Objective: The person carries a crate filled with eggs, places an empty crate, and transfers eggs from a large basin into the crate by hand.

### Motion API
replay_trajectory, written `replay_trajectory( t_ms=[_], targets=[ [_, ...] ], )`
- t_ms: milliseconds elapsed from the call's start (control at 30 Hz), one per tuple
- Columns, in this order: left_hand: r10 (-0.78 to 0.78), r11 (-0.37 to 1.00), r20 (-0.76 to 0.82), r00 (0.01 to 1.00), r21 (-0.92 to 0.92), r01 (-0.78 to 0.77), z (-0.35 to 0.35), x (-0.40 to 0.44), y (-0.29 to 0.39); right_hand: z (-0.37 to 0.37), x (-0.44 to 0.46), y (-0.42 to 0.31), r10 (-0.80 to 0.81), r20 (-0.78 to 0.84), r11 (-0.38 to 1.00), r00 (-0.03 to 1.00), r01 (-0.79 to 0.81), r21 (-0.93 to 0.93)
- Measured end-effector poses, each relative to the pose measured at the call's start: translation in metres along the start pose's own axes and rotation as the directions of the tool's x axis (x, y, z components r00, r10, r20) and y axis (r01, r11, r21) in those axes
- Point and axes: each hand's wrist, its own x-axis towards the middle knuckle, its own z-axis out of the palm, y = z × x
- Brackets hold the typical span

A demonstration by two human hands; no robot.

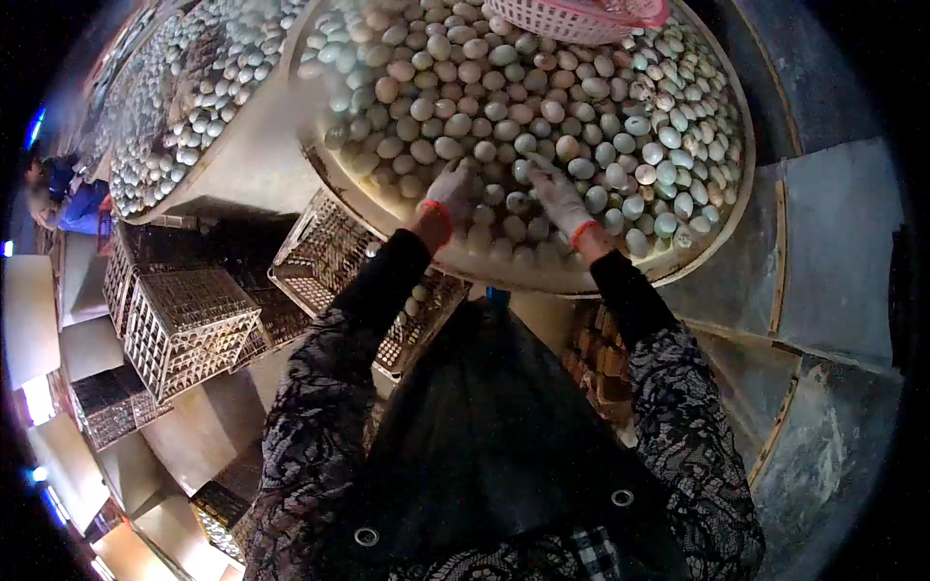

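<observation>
A big round pale vat (754, 155) is filled with whitish, bluish and tan eggs (504, 92). Both of my hands reach down among the eggs near the vat's front side, in light gloves with orange-red bands at the wrists. My left hand (453, 188) has its fingers curled down over the eggs; what lies under them is hidden. To its right, my right hand (560, 197) points forward, with its fingers against a pale egg (521, 171) at their tips. Its thumb is hard to make out.
A pink basket (567, 23) rests at the vat's far side. Another vat (228, 145) of eggs stands left. Plastic crates (194, 324) are stacked at lower left, and a crate (415, 324) holding some eggs sits below my left arm. A person (76, 198) is at far left.
</observation>
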Motion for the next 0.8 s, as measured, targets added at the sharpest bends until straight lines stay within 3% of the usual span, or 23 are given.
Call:
replay_trajectory(
  t_ms=[33,67,100,133,167,200,233,267,300,333,400,533,567,600,633,700,733,800],
  targets=[
    [-0.066,0.995,-0.132,0.989,0.067,0.075,0.007,-0.002,0.02,0.02,0.016,0.013,-0.018,0.001,0.982,1.0,0.018,0.19],
    [-0.113,0.993,-0.14,0.984,0.03,0.118,0.01,0.0,0.024,0.031,0.025,0.02,-0.038,0.0,0.927,0.999,0.035,0.373],
    [-0.16,0.987,-0.148,0.976,-0.008,0.161,0.013,0.002,0.027,0.035,0.025,0.02,-0.03,-0.001,0.923,1.0,0.028,0.383],
    [-0.207,0.978,-0.156,0.966,-0.047,0.202,0.014,0.002,0.045,0.039,0.024,0.02,-0.175,-0.062,0.984,0.983,0.176,0.021],
    [-0.446,0.866,-0.236,0.863,-0.356,0.35,0.022,0.004,0.064,0.042,0.024,0.02,-0.329,-0.062,0.891,0.942,0.288,-0.351],
    [-0.667,0.653,-0.23,0.708,-0.639,0.407,0.026,0.006,0.085,0.046,0.029,0.023,-0.326,-0.062,0.892,0.943,0.286,-0.349],
    [-0.67,0.651,-0.228,0.706,-0.638,0.412,0.031,0.008,0.072,0.053,0.033,0.026,-0.292,-0.1,0.915,0.951,0.247,-0.32],
    [-0.502,0.836,-0.401,0.766,-0.453,0.311,0.037,0.008,0.058,0.063,0.035,0.028,-0.254,-0.133,0.935,0.958,0.209,-0.286],
    [-0.397,0.905,-0.466,0.791,-0.341,0.253,0.038,0.01,0.06,0.056,0.032,0.011,-0.007,-0.145,0.992,0.989,0.024,0.121],
    [-0.285,0.956,-0.523,0.803,-0.22,0.196,0.036,0.01,0.075,0.051,0.029,-0.004,0.242,-0.148,0.846,0.959,-0.133,0.515],
    [-0.656,0.703,-0.373,0.656,-0.618,0.352,0.036,0.013,0.112,0.059,0.039,0.006,0.1,-0.152,0.959,0.983,-0.054,0.277],
    [-0.613,0.717,-0.392,0.686,-0.641,0.275,0.042,0.006,0.111,0.061,0.031,0.008,-0.225,-0.298,0.974,0.928,0.217,-0.06],
    [-0.47,0.85,-0.473,0.745,-0.469,0.238,0.045,0.008,0.091,0.052,0.026,-0.005,-0.037,-0.293,0.953,0.955,0.122,0.279],
    [-0.389,0.903,-0.5,0.774,-0.373,0.213,0.043,0.009,0.092,0.045,0.024,-0.015,0.138,-0.225,0.811,0.964,0.02,0.585],
    [-0.305,0.945,-0.523,0.796,-0.273,0.183,0.041,0.01,0.094,0.052,0.032,-0.008,0.137,-0.226,0.81,0.965,0.022,0.586],
    [-0.38,0.889,-0.486,0.787,-0.426,0.166,0.04,0.009,0.101,0.074,0.048,0.01,-0.097,-0.342,0.914,0.935,0.219,0.342],
    [-0.38,0.89,-0.486,0.787,-0.425,0.166,0.039,0.009,0.104,0.078,0.051,0.014,-0.097,-0.342,0.913,0.935,0.22,0.343],
    [-0.473,0.79,-0.452,0.756,-0.597,0.136,0.038,0.009,0.108,0.079,0.053,0.016,-0.301,-0.459,0.917,0.836,0.386,0.101]
  ],
)
